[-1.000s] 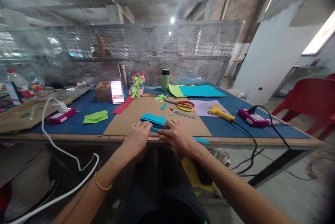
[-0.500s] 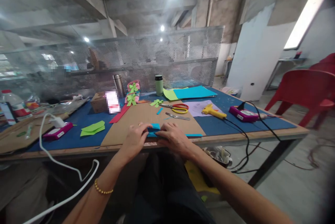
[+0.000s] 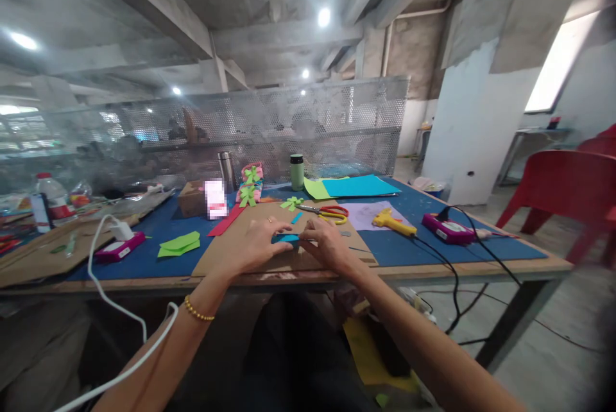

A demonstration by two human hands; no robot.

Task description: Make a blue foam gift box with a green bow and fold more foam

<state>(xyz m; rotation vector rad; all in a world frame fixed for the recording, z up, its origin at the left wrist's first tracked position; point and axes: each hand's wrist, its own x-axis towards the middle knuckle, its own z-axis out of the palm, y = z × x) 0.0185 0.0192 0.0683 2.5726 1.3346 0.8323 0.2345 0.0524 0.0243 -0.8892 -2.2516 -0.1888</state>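
Observation:
Over a brown cardboard sheet (image 3: 226,248), my left hand (image 3: 257,242) has its thumb and fingers closed on the left end of a blue paper piece (image 3: 287,238). My right hand (image 3: 325,243) pinches the right end of that piece. A small blue strip (image 3: 297,217) lies just beyond the hands. Scissors with red and yellow handles (image 3: 332,212) rest behind my right hand. Next to them is a green paper bow (image 3: 291,203). A grey metal tool (image 3: 345,233) is partly hidden by my right hand.
A yellow glue gun (image 3: 394,223) lies on purple paper, its cable running off the table's front. Purple power boxes (image 3: 447,230) sit at both sides. Behind stand a green bottle (image 3: 297,173) and a steel flask (image 3: 226,171). Blue sheets (image 3: 360,187) and green paper (image 3: 179,244) also lie there.
The view has tilted up. Both hands, with the blue paper, have moved away from the table's front edge over the cardboard. The long blue strip right of my right hand is no longer seen there.

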